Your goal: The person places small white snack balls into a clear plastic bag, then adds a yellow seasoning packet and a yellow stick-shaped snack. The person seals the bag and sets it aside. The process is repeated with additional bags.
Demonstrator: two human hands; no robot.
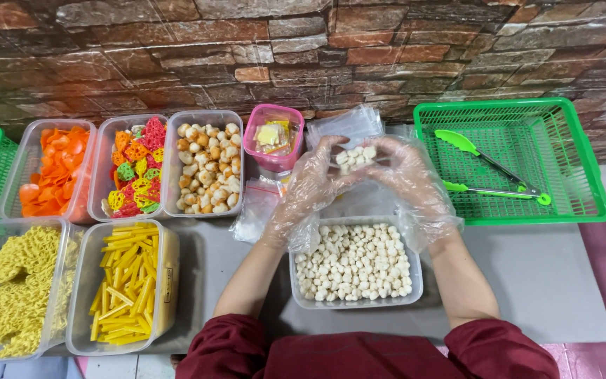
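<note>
White pellets (354,157): cupped over their tub (356,300), so spills drop back.
Left hand (311,184): gloved, curled, cradling pellets.
Right hand (407,177): gloved, curled, cradling pellets too.

Both hands are up around the middle of the frame, left hand (310,184) and right hand (409,179) cupped together, fingertips nearly touching. Forearms bare, coming up from dark red sleeves at the bottom edge.
</note>
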